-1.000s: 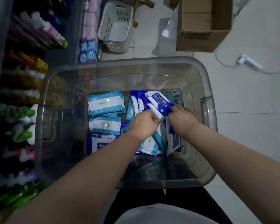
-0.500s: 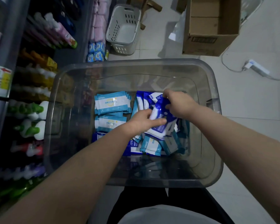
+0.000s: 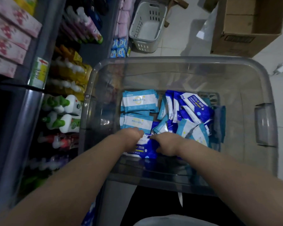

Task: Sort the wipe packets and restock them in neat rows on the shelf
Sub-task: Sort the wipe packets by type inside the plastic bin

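While both forearms reach down into the near-left corner of the clear bin (image 3: pixel 266 88), the left hand (image 3: pixel 131 136) and right hand (image 3: pixel 166 145) meet on one dark blue packet (image 3: pixel 144 149) lying flat on the bin floor. A second ago the same hands are working in the mixed heap (image 3: pixel 188 116) on the right side, and half a second ago the right hand is lifting a dark blue packet out of it; now that packet sits down low, just in front of the light blue stacks (image 3: pixel 139 103). I judge that one more packet is sorted into a dark blue pile, so sorting is under way and restocking is not yet begun.

The right hand's fingers close on the packet's right edge. The left hand's fingers curl down over its far-left corner, but blur hides whether they grip or only press.

Beyond the hands, the two light blue stacks lie tidy along the left, while the heap to the right is jumbled, light and dark packets leaning across one another.

Left of the bin, the shelf (image 3: pixel 21 121) is crowded with bottles (image 3: pixel 69 121), so room for rows looks tight. Farther off on the floor stand a white basket (image 3: pixel 147 26) and a cardboard box (image 3: pixel 235 41).
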Motion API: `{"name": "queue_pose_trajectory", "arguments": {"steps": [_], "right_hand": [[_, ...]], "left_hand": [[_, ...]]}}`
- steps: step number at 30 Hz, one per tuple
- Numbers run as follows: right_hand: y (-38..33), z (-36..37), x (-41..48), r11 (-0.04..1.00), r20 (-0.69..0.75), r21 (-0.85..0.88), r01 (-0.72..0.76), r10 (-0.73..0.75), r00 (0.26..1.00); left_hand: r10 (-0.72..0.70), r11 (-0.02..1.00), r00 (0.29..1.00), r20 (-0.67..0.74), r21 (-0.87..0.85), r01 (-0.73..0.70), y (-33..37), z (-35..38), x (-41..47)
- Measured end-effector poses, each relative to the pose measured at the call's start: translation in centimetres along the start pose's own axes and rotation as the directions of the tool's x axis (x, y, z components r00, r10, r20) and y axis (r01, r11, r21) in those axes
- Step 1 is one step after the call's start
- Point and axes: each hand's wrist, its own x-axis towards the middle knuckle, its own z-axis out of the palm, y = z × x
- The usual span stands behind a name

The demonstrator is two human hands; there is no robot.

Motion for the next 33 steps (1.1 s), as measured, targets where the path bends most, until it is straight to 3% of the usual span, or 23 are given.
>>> {"name": "queue_pose_trajectory", "arguments": {"steps": [4,6,9,14,16,19,21,25,26,30,33], "right_hand": [[1.6,-1.4,-0.4,0.998,-0.256,0.044,-0.044,0.054,0.965],[2.8,-2.3,-0.9,0.994,-0.359,0.079,-0.079,0.102,0.928],[4.8,-3.7,-2.2,0.989,-0.442,0.024,-0.143,0.139,0.886],[8.2,-4.8,-5.3,0.933,-0.299,-0.212,-0.291,0.221,0.928],[9.1,-4.5,-5.7,0.919,-0.248,-0.258,-0.299,0.237,0.939],[9.8,-4.0,-5.6,0.898,-0.256,-0.329,-0.294,0.215,0.943],[10.3,-3.8,-5.5,0.913,-0.287,-0.284,-0.293,0.21,0.934],[11.8,-3.8,-6.0,0.954,-0.245,0.078,-0.289,0.299,0.922],[12.2,-3.9,-6.1,0.944,-0.229,0.153,-0.291,0.321,0.919],[12.3,-4.5,-5.7,0.866,-0.201,0.377,-0.329,0.423,0.884],[11.6,-4.4,-4.7,0.795,-0.176,0.507,-0.333,0.473,0.863]], "left_hand": [[0.078,0.946,0.984,-0.163,0.324,-0.021,0.2,0.1,-0.3],[0.045,0.943,0.997,-0.069,0.331,-0.019,-0.2,-0.1,-0.1],[0.01,0.974,0.999,0.035,0.227,-0.018,-0.3,-0.9,0.1],[0.049,0.999,0.993,-0.109,0.024,-0.047,2.5,-4.7,1.6],[0.052,0.984,0.988,-0.143,-0.16,-0.075,4.4,-5.8,2.6],[-0.036,0.879,0.988,-0.147,-0.475,-0.039,7.3,-6.4,4.3],[-0.109,0.817,0.987,-0.119,-0.576,0.021,9.0,-6.1,5.2],[-0.166,0.807,0.981,-0.102,-0.585,0.076,11.3,-5.2,5.7],[-0.178,0.759,0.979,-0.097,-0.647,0.073,11.3,-4.9,5.8],[-0.239,0.372,0.97,-0.047,-0.927,0.047,10.2,-4.4,5.7],[-0.115,-0.001,0.992,0.05,-0.999,0.051,10.4,-5.3,4.7]]}}
